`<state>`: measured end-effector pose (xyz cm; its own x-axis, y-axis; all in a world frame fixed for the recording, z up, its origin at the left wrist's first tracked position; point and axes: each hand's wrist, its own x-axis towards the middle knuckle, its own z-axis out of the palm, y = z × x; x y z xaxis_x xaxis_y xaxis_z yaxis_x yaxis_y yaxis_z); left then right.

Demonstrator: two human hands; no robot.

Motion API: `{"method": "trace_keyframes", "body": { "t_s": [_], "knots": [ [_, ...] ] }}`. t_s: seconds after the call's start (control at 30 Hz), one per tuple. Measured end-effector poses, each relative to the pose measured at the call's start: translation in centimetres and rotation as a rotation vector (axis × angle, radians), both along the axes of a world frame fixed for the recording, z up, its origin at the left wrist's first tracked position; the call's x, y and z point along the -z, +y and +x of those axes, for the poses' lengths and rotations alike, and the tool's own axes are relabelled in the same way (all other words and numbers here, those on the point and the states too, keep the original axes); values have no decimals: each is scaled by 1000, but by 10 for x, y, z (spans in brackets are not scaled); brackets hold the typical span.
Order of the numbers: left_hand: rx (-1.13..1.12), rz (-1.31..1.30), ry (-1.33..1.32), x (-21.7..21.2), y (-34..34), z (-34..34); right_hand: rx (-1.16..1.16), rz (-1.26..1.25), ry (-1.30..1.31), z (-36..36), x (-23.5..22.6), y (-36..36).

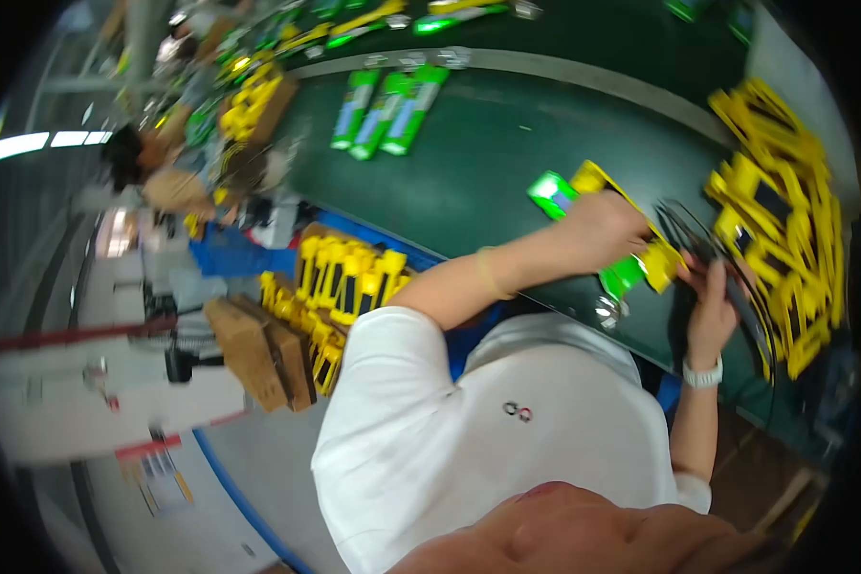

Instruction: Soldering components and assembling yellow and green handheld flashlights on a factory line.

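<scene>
My left hand (pixel 605 228) is closed over the middle of a yellow plastic frame (pixel 662 265) at the table's near edge; what its fingers pinch is hidden. Under and beside the frame lies a green piece (pixel 622 277), with a shiny silver end (pixel 607 310) toward me. Another green end (pixel 552 193) shows beyond my wrist. To the right, my right hand (pixel 713 301) is closed around a dark tool (pixel 706 251), its fingertips close to the frame's right end. Black cable (pixel 758 320) loops around that hand. Blur hides the tool's exact kind.
Yellow frames (pixel 784 230) heap up at the table's right end. Three green packs (pixel 389 110) lie across the green table (pixel 488 143). More yellow frames (pixel 349 277) fill a box at left, near brown cartons (pixel 258 354). A co-worker (pixel 167 182) is at far left.
</scene>
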<state>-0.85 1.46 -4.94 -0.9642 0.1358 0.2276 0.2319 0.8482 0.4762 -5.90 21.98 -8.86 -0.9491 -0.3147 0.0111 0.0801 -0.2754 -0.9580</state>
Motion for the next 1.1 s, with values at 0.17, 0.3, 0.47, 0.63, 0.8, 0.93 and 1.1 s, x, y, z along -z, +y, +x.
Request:
{"method": "trace_keyframes", "body": {
  "t_s": [0.17,0.3,0.47,0.63,0.8,0.93,1.1],
  "knots": [
    [-228,519,-238,-35,-24,22,20,-125,-26,3,-12,-2],
    [-258,1371,-510,-50,-26,34,86,15,122,2,-5,5],
    [-343,1259,-330,-35,-34,38,105,-91,42,17,-26,-3],
    [-5,47,63,-20,-68,1,32,-3,-24,24,-30,-37],
    [150,-55,-90,-21,-78,-15,-9,52,-40,26,-16,-48],
    [216,-85,-162,-23,-80,-19,-9,68,13,27,-12,-52],
    [241,-138,-181,-26,-78,-23,-28,109,42,26,-7,-51]
  ]
}}
